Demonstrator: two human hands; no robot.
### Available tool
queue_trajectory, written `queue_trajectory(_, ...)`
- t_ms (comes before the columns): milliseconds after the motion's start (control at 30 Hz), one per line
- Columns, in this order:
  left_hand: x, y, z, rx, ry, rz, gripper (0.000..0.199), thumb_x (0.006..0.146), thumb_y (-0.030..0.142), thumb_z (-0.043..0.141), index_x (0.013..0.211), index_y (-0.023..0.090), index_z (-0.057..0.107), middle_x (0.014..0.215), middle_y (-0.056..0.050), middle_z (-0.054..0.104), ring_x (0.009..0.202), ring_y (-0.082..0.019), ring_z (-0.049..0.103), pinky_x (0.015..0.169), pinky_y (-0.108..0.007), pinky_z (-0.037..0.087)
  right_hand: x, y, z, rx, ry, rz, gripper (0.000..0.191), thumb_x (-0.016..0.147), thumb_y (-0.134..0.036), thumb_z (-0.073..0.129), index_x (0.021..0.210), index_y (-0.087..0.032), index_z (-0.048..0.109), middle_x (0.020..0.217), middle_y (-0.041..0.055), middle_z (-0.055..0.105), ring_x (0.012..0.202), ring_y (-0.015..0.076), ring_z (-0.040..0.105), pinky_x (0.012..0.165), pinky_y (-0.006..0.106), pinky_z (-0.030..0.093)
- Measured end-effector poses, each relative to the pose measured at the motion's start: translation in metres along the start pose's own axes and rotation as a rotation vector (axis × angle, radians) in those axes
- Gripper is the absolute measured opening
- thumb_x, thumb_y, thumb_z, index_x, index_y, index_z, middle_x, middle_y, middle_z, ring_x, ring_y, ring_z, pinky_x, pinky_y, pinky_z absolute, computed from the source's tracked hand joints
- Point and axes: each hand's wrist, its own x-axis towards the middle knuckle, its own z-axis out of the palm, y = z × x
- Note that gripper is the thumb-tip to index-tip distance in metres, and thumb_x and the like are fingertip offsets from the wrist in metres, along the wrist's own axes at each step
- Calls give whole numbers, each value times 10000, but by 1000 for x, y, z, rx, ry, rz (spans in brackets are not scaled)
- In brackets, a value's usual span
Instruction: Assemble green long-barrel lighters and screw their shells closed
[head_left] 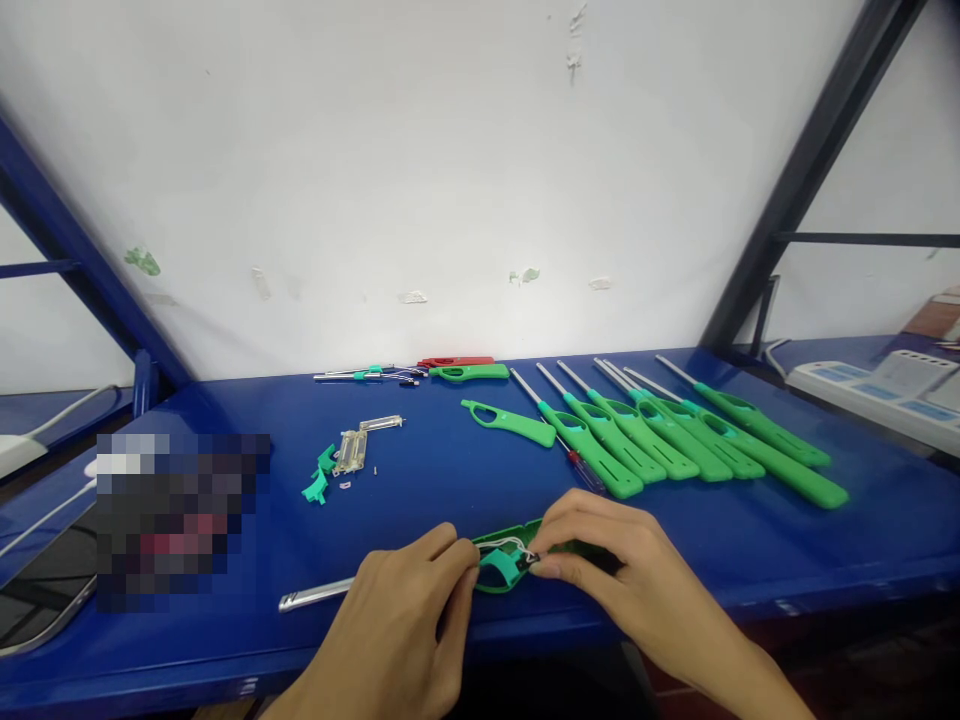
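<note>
An opened green lighter shell (pixel 517 530) lies near the table's front edge, its inside facing up. White wires (pixel 504 543) and a teal trigger piece (pixel 501 567) show in it. A metal tube (pixel 319 594) sticks out to the left, partly under my left hand (pixel 409 610). My left hand's fingers are closed on the shell's left end. My right hand (pixel 607 560) pinches a small black part (pixel 531 558) at the wire ends, over the middle of the shell. The shell's right end is partly hidden behind my right hand.
Several green lighters (pixel 645 430) lie at the right, beside a screwdriver (pixel 583 470). A loose green shell half (pixel 510 422) is at centre. Clear tanks (pixel 351 452) and teal pieces (pixel 318 482) sit left. Metal tubes (pixel 360 375) and a red shell (pixel 457 361) lie behind; a phone (pixel 52 575) far left.
</note>
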Motion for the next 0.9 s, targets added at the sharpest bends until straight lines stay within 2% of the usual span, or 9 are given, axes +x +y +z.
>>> queue_trajectory(367, 1, 3, -2, -4, -26, -3, 351, 1061, 152, 366, 865, 214, 651, 771, -6, 608, 567, -157, 558, 523, -320, 332, -1, 2, 0, -9, 47, -14, 107, 1032, -228, 717, 980, -297, 780, 982, -41, 739, 891, 116, 707, 834, 201, 519)
queue_trajectory(667, -1, 0, -1, -12, 2, 19, 337, 1067, 148, 380, 870, 209, 647, 755, 0, 597, 557, -154, 543, 514, -319, 332, 0, -1, -1, -5, 20, 27, 108, 1024, -273, 723, 955, -267, 807, 976, 12, 758, 887, 173, 717, 824, 258, 545)
queue_trajectory(900, -1, 0, 1, -13, 4, 35, 331, 1074, 143, 389, 885, 210, 653, 748, 10, 583, 539, -144, 517, 514, -320, 315, 1, 0, -3, 38, 15, 47, 76, 988, -246, 774, 930, -273, 815, 946, -12, 772, 865, 148, 717, 810, 231, 535)
